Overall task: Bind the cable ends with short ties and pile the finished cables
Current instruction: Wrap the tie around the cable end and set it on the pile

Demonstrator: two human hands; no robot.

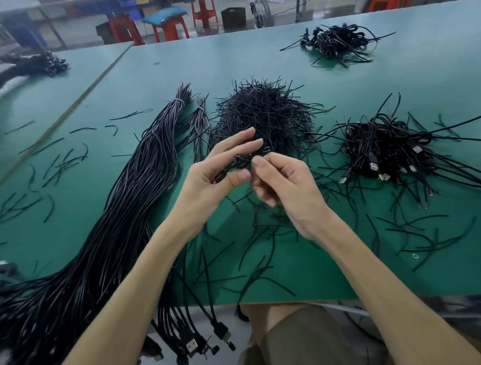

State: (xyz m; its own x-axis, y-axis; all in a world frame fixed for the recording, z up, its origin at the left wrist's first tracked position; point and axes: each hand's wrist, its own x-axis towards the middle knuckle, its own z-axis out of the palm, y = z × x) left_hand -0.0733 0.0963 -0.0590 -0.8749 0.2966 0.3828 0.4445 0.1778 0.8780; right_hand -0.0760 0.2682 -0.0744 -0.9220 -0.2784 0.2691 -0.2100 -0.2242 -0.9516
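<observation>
The work is held above the green table [394, 73], just in front of the heap of short ties [264, 112]. The left hand [219, 169] holds a folded cable [227, 169], thumb pressed down on it against the nearly straight fingers. The right hand [283, 186] meets it with fingers curled, thumb and forefinger pinched on a thin black strand at the cable's end, which appears to be a tie [263, 153]. Black on black, so I cannot separate tie from cable with certainty.

Handling: the cable is light, limp and springy, and the fold is likely to open if the thumb lifts. It is best held at the gathered fold, near the wrap. The tie looks thin and bendable, and is probably easy to drop.

The finished pile [384, 145] lies to the right, plugs showing. The unbound bundle [119, 215] lies to the left, its plug ends hanging over the near table edge. A further pile [335, 41] sits at the far side.

Not verifiable: how many turns the tie has made, the right fingertips' contact and the cable's plugs, all hidden behind the hands.
</observation>
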